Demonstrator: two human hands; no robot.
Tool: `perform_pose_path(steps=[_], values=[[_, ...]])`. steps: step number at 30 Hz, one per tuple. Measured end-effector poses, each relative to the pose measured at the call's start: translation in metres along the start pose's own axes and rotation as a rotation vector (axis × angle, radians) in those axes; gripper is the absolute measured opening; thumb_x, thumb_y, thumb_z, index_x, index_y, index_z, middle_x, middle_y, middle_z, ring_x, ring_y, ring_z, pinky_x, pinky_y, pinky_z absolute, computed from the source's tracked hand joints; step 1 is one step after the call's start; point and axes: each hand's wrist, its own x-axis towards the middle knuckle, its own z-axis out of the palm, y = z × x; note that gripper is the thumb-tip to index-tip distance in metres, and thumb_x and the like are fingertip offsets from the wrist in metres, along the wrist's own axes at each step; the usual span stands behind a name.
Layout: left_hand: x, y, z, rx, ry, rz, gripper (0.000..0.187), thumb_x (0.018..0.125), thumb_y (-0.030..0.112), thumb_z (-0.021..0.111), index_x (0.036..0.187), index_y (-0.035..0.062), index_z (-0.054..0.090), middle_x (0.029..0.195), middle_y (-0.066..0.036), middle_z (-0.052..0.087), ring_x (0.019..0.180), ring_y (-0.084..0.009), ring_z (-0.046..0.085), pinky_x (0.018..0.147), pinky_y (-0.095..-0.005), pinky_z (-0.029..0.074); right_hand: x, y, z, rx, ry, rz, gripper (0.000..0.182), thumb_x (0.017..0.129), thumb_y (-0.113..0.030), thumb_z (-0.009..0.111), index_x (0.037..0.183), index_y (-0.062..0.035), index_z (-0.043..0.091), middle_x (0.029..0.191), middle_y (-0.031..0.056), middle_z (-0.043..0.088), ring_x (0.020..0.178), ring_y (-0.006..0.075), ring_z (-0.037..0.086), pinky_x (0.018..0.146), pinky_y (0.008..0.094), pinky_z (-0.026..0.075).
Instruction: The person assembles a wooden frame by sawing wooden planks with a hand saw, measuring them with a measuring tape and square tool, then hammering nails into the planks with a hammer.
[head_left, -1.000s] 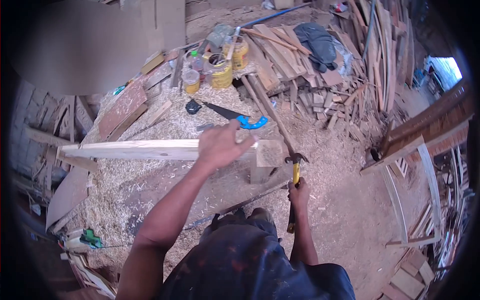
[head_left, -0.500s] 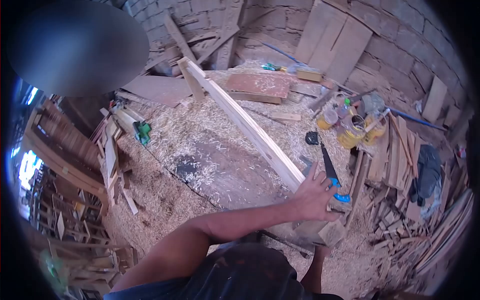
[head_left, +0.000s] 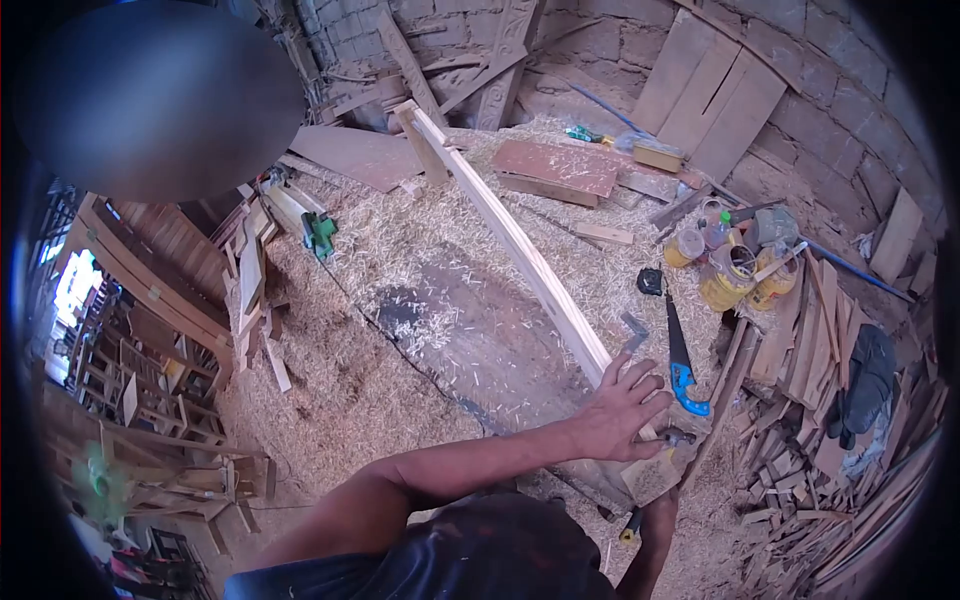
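My left hand [head_left: 625,412] lies over the near end of a long pale wooden board [head_left: 530,262], its fingers spread. That board slants away to an upright wooden piece at its far end. Just below the hand, a hammer head [head_left: 679,438] shows beside a wooden block [head_left: 652,477]. At the block's lower right is my right hand [head_left: 660,512], low in the view; its fingers are hidden, and I cannot tell what they hold. A yellow-and-black handle end [head_left: 631,525] sticks out left of it. A blue-handled handsaw [head_left: 682,362] and a metal square [head_left: 634,332] lie near my left fingertips.
A black tape measure [head_left: 650,281] lies beyond the saw. Yellow containers [head_left: 727,278] stand at the right, near stacked wood offcuts [head_left: 800,340]. Wood shavings [head_left: 330,400] cover the ground. A green tool [head_left: 319,235] lies at the left, and reddish panels [head_left: 556,168] lie at the back.
The view has shifted, so the scene sits further right. My left hand has drawn back from the saw handle, uncovering it and the hammer head. More of my right forearm shows, with the yellow-and-black handle end.
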Motion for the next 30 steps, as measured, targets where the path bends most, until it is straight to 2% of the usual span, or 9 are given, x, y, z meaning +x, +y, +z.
perform_pose_path(steps=[7, 11, 15, 18, 19, 23, 26, 28, 30], values=[[-0.007, -0.106, -0.022, 0.210, 0.181, 0.060, 0.067, 0.091, 0.037, 0.075, 0.147, 0.0056, 0.056, 0.158, -0.025, 0.043, 0.155, -0.0458, 0.032, 0.126, -0.0675, 0.022, -0.016, 0.057, 0.003, -0.158, 0.063, -0.162, 0.054, 0.111, -0.032, 0.058, 0.151, 0.0036, 0.051, 0.144, 0.0143, 0.059, 0.133, 0.0218, 0.056, 0.106, 0.0386, 0.052], [-0.028, -0.314, -0.051, 0.356, 0.575, -0.677, 0.074, 0.103, 0.037, 0.063, 0.158, -0.0069, 0.039, 0.158, -0.033, 0.041, 0.149, -0.0493, 0.037, 0.129, -0.0554, 0.021, -0.021, 0.134, 0.000, 0.020, 0.223, -0.142, 0.060, 0.112, -0.038, 0.056, 0.155, 0.0018, 0.047, 0.148, 0.0135, 0.057, 0.138, 0.0216, 0.052, 0.115, 0.0406, 0.046], [-0.034, -0.479, -0.110, -0.604, 1.040, -1.186, 0.087, 0.108, 0.067, 0.044, 0.158, -0.0041, 0.041, 0.150, -0.026, 0.053, 0.137, -0.0409, 0.053, 0.117, -0.0498, 0.042, 0.005, 0.169, 0.019, 0.169, 0.412, -0.262, 0.062, 0.112, -0.042, 0.056, 0.155, 0.0014, 0.048, 0.149, 0.0127, 0.057, 0.139, 0.0220, 0.052, 0.118, 0.0410, 0.043], [-0.021, -0.513, -0.111, -1.110, 0.890, -1.077, 0.104, 0.094, 0.092, 0.040, 0.156, 0.0083, 0.045, 0.135, -0.022, 0.062, 0.122, -0.0394, 0.061, 0.111, -0.0507, 0.047, 0.015, 0.188, 0.032, 0.247, 0.528, -0.355, 0.064, 0.111, -0.045, 0.055, 0.155, 0.0011, 0.048, 0.150, 0.0121, 0.057, 0.140, 0.0222, 0.052, 0.120, 0.0413, 0.040], [-0.014, -0.533, -0.109, -1.374, 0.830, -0.884, 0.112, 0.089, 0.096, 0.042, 0.148, 0.0018, 0.047, 0.131, -0.021, 0.062, 0.118, -0.0368, 0.061, 0.109, -0.0545, 0.048, 0.018, 0.193, 0.036, 0.263, 0.565, -0.380, 0.064, 0.111, -0.046, 0.055, 0.155, 0.0010, 0.048, 0.150, 0.0119, 0.057, 0.140, 0.0223, 0.051, 0.121, 0.0414, 0.039], [-0.002, -0.564, -0.113, -2.007, 0.805, -0.767, 0.088, 0.084, 0.082, 0.072, 0.118, 0.0006, 0.062, 0.101, -0.018, 0.070, 0.100, -0.0338, 0.068, 0.097, -0.0497, 0.058, 0.023, 0.201, 0.041, 0.284, 0.670, -0.468, 0.067, 0.111, -0.049, 0.055, 0.155, 0.0006, 0.049, 0.151, 0.0111, 0.057, 0.141, 0.0226, 0.051, 0.124, 0.0417, 0.036], [0.015, -0.546, -0.116, -1.838, 0.843, -0.819, 0.093, 0.081, 0.078, 0.077, 0.137, 0.0073, 0.056, 0.134, -0.017, 0.064, 0.126, -0.0358, 0.061, 0.112, -0.0573, 0.050, 0.018, 0.196, 0.020, 0.319, 0.675, -0.466, 0.069, 0.113, -0.050, 0.050, 0.163, -0.0047, 0.036, 0.161, 0.0115, 0.046, 0.146, 0.0257, 0.045, 0.126, 0.0435, 0.034], [0.018, -0.528, -0.124, -1.736, 0.527, -0.685, 0.088, 0.087, 0.075, 0.073, 0.143, 0.0095, 0.055, 0.141, -0.011, 0.061, 0.133, -0.0354, 0.057, 0.119, -0.0605, 0.043, 0.010, 0.195, -0.021, 0.329, 0.604, -0.460, 0.072, 0.113, -0.051, 0.047, 0.168, -0.0082, 0.027, 0.167, 0.0118, 0.038, 0.150, 0.0277, 0.042, 0.127, 0.0446, 0.032], [0.018, -0.485, -0.126, -1.730, 0.590, -0.696, 0.084, 0.092, 0.070, 0.072, 0.147, 0.0087, 0.052, 0.144, -0.012, 0.061, 0.134, -0.0358, 0.056, 0.119, -0.0596, 0.043, 0.008, 0.175, -0.068, 0.296, 0.571, -0.435, 0.075, 0.114, -0.052, 0.046, 0.171, -0.0097, 0.022, 0.170, 0.0121, 0.034, 0.151, 0.0289, 0.040, 0.127, 0.0453, 0.032]])
